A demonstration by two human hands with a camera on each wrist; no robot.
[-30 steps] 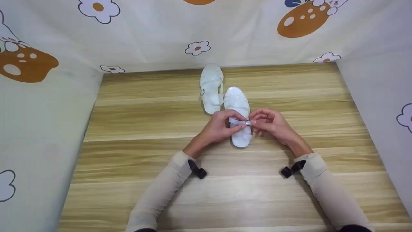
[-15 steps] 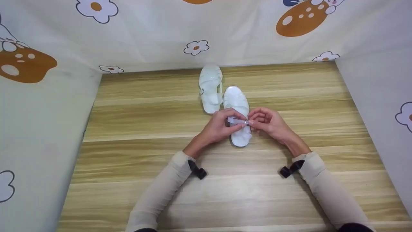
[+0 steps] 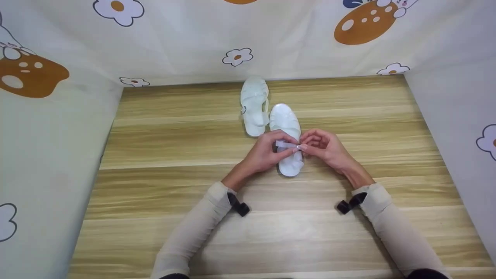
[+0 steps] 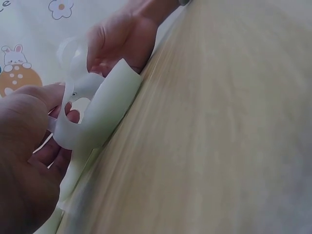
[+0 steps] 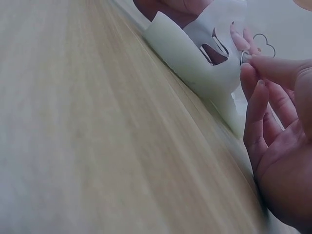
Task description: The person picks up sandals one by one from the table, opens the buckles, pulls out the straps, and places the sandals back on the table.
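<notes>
A white sandal [image 3: 285,116] lies on the wood-grain surface, toe toward the back wall. Its pale strap [image 3: 285,144] runs across to a small metal buckle [image 5: 243,57]. From the left, my left hand [image 3: 267,152] pinches the strap close to the buckle between thumb and fingers. My right hand [image 3: 325,148] pinches the strap end at the buckle, thumb against index finger, with its other fingers loosely bent. How far the strap passes through the buckle is hidden by the fingertips. The sandal's heel [image 4: 109,105] rests on the surface below both hands.
The matching white sandal [image 3: 254,102] lies behind and to the left, its toe at the back wall [image 3: 186,50]. Printed cloth walls also stand at the left [image 3: 46,155] and right. Black camera mounts [image 3: 242,208] sit on both wrists.
Both hands stay almost in place at the strap and buckle, with only slight finger movement. Neither sandal has visibly shifted.
</notes>
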